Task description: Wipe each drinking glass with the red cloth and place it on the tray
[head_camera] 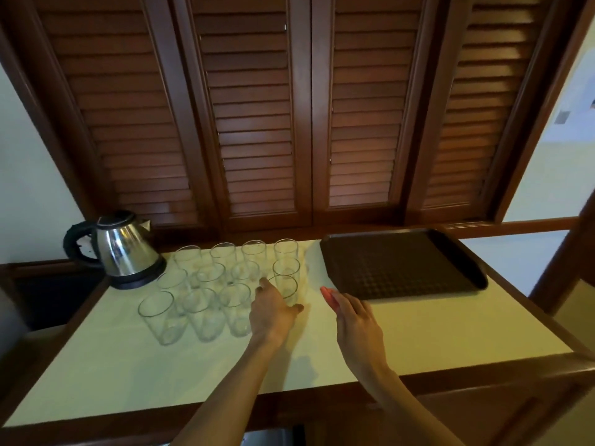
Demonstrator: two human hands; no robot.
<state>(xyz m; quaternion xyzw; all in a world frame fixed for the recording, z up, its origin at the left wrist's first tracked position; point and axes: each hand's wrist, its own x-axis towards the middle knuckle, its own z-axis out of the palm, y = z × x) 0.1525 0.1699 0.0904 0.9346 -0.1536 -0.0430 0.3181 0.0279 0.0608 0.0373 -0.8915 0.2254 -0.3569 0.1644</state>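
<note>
Several clear drinking glasses (206,278) stand upright in rows on the pale counter, left of centre. My left hand (273,312) reaches the front right glass (285,286), with the index finger at its left side and the thumb at its lower right. The glass stands on the counter, and I cannot tell whether the fingers press on it. My right hand (352,320) hovers flat and empty just right of it, fingers straight and pointing toward the dark tray (402,265). The tray lies at the back right with nothing on it. No red cloth is in view.
A steel electric kettle (124,249) with a black handle stands at the back left beside the glasses. Brown louvred doors (289,123) rise behind the counter. A wooden edge (418,391) borders the counter's front and right sides.
</note>
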